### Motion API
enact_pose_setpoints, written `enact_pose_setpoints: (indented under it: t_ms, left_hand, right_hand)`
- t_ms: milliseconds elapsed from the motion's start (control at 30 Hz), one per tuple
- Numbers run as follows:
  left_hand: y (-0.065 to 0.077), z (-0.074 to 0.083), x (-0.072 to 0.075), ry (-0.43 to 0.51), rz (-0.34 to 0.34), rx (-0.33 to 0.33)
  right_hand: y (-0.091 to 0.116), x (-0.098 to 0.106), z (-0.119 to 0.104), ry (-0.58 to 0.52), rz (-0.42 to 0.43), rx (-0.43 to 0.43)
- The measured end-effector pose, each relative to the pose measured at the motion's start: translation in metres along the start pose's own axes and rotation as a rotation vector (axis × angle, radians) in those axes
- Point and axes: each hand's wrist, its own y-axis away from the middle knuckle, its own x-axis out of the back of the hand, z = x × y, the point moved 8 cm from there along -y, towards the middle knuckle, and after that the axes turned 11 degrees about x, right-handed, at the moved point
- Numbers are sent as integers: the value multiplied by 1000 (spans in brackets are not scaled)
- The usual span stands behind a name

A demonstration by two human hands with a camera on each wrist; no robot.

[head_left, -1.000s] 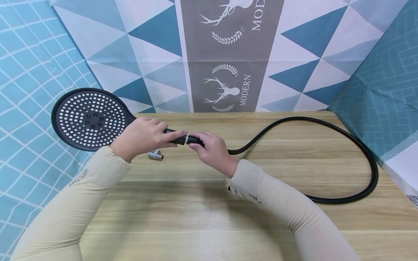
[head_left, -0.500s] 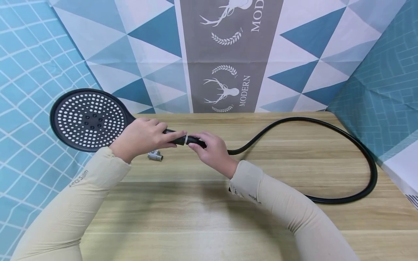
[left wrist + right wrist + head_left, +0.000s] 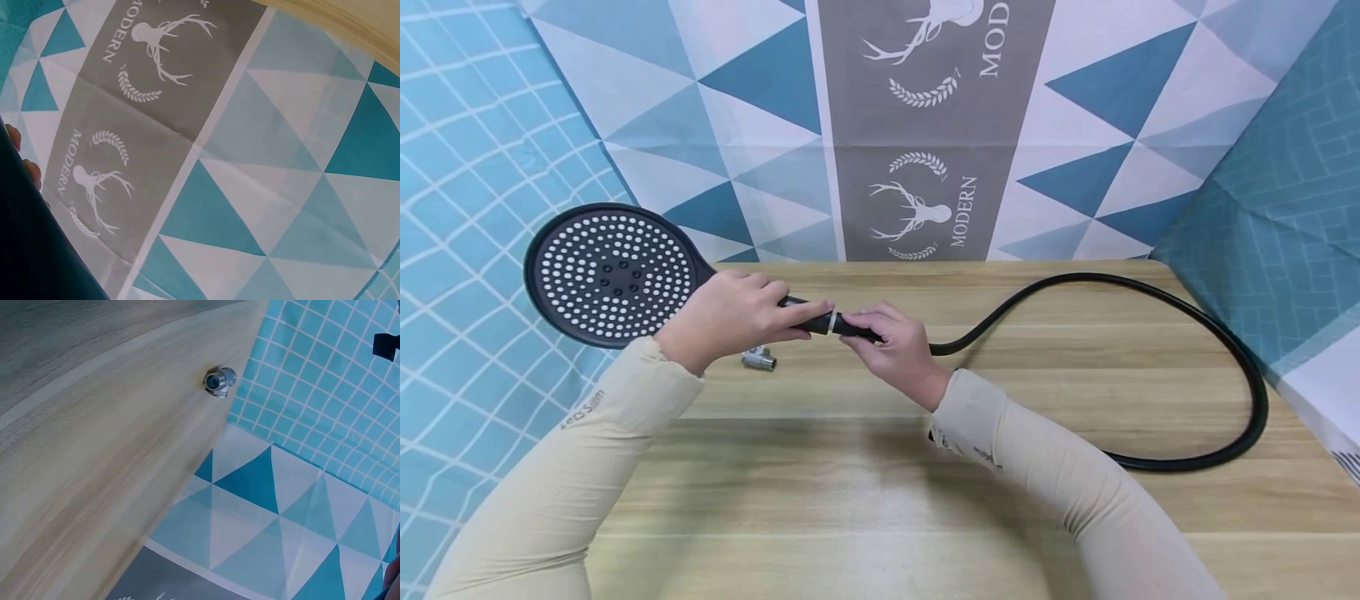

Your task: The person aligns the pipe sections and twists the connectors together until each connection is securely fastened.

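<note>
A large round black shower head [image 3: 613,275] with pale nozzles faces up at the left of the head view. Its handle lies in my left hand [image 3: 733,312], whose fingers wrap around it. Just right of a light ring at the handle's end, my right hand [image 3: 895,342] pinches the black end of the shower hose [image 3: 1150,286]. The two ends meet in line, above the table. In the left wrist view a dark edge and a few fingertips [image 3: 31,174] show at the left. Only a sliver of a hand shows at the right wrist view's edge.
A small chrome fitting [image 3: 760,358] lies on the wooden table [image 3: 850,500] behind the left hand. The hose loops across the table's right side. Patterned sheets [image 3: 925,125] stand behind, with blue tiled-look sheets [image 3: 467,208] at left and right.
The right fingers have shifted slightly on the hose end, the thumb and fingers now more stretched out. Shower head, left hand and hose loop stay nearly where they were.
</note>
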Motion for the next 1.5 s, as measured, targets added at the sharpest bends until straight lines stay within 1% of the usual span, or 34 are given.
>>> enact_pose_setpoints:
  t_ms: [100,333,500,567,633,667,733,800,867,967,1067,1267,1367,1500]
  left_hand:
    - [0,-1,1,7,5,5]
    - [1,-1,-1,12,-14,4]
    - [2,-1,-2,15,-17,6]
    - [3,-1,-2,14,-17,7]
    - [4,-2,-2,11,-19,12]
    - [4,-2,-2,10,-23,12]
    - [4,-2,-2,5,-32,13]
    - [5,-2,-1,-1,-43,12]
    - [5,-2,-1,-2,-53,12]
    - [5,-5,1,1,-58,23]
    - [5,-7,1,2,-68,37]
    - [5,-6,0,-11,-66,31]
    - [3,-6,2,-13,-54,34]
    - [3,-5,3,-17,-51,31]
  right_hand:
    - [-1,0,0,-5,-1,4]
    - [-3,-1,-1,6,-13,13]
    - [-2,-2,0,15,-45,-19]
    - [-2,-4,-1,41,-70,-11]
    - [-1,-5,-3,103,-108,34]
    - [-1,-6,-5,146,-126,75]
    - [2,-5,-10,253,-144,190]
    - [7,-3,-15,356,-136,323]
    - [11,-2,-20,446,-110,437]
    - [15,-1,-22,538,-84,542]
    - [15,-2,-23,587,-64,585]
    - [9,-5,-26,600,-29,614]
    - [6,-6,-25,609,-18,603]
    - [5,-5,-23,591,10,579]
